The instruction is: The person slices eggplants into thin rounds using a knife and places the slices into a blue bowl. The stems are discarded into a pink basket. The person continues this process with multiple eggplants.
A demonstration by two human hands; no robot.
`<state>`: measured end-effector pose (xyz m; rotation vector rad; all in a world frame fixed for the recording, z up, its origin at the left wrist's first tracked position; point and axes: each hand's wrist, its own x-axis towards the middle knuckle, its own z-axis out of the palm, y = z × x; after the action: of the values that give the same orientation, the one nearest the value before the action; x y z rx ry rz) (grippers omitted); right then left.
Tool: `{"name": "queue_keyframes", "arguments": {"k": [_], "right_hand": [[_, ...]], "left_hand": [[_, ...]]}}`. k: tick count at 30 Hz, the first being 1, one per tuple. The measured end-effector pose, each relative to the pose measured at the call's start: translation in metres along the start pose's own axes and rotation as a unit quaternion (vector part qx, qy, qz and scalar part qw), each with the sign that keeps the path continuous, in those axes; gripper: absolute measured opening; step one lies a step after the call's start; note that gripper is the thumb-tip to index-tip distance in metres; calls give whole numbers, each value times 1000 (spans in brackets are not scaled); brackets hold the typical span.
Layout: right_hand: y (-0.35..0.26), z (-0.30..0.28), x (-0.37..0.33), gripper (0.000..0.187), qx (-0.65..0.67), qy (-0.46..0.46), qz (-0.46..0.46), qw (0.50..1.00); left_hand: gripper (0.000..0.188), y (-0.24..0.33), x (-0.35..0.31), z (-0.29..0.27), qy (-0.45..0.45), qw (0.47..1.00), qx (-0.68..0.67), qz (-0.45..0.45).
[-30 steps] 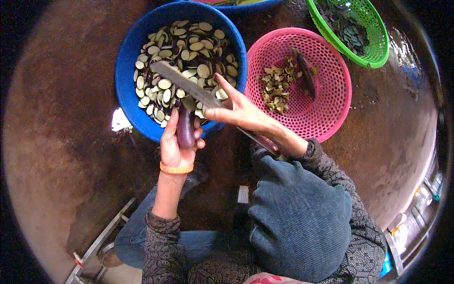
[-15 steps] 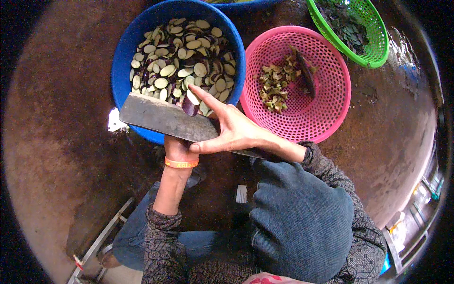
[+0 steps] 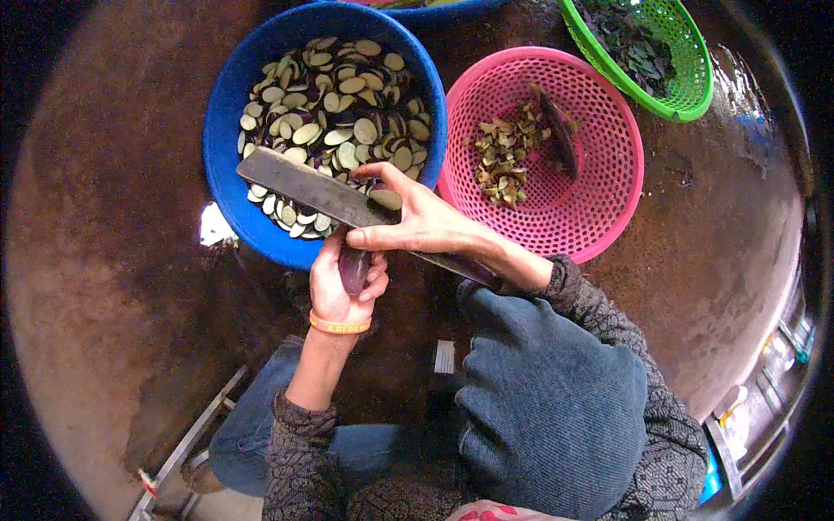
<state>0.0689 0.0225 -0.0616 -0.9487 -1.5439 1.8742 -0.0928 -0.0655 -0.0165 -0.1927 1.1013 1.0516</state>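
My left hand (image 3: 334, 291) wraps its fingers round a purple eggplant (image 3: 354, 271), whose far end meets the underside of a long, flat, dark knife (image 3: 300, 184). Above it, my right hand (image 3: 421, 217) grips the knife, thumb along the near edge and index finger bent over the far side. A pale cut eggplant slice (image 3: 385, 200) lies against the blade beneath those fingers. The blade slants across the near part of a blue basin (image 3: 221, 208), in which many eggplant slices (image 3: 304, 134) are heaped. The right hand's other fingers are hidden.
To the right stands a pink perforated basket (image 3: 599, 217) with trimmed eggplant tops (image 3: 502, 165) and a dark elongated piece (image 3: 558, 130). Behind it, a green basket (image 3: 691, 87) holds dark leaves (image 3: 643, 52). Another blue basin (image 3: 443, 12) shows at the top edge.
My left hand has come out from beneath the knife, so the eggplant in it now shows. The blade has shifted slightly right and away. The slice under my right fingers has moved right.
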Motion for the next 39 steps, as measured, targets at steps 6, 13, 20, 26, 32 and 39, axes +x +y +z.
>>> {"name": "queue_keyframes", "arguments": {"k": [6, 13, 20, 26, 32, 39], "right_hand": [[2, -10, 3, 139, 125, 46, 38, 990], [-7, -1, -14, 134, 90, -69, -52, 992], [-9, 8, -11, 126, 69, -61, -68, 993], [-9, 5, -10, 98, 25, -33, -61, 997], [-10, 2, -8, 82, 16, -36, -4, 999], [0, 5, -2, 78, 58, -46, 1, 997]], "left_hand": [[40, 9, -13, 4, -45, 999, 3, 28], [25, 2, 32, 8, 39, 972, -83, 218], [32, 1, 35, -20, -60, 972, 26, 228], [32, -11, 27, -12, 21, 966, 48, 253], [37, -3, 7, -10, 38, 988, 124, 84], [40, 12, -4, -2, -41, 998, 56, -1]]}}
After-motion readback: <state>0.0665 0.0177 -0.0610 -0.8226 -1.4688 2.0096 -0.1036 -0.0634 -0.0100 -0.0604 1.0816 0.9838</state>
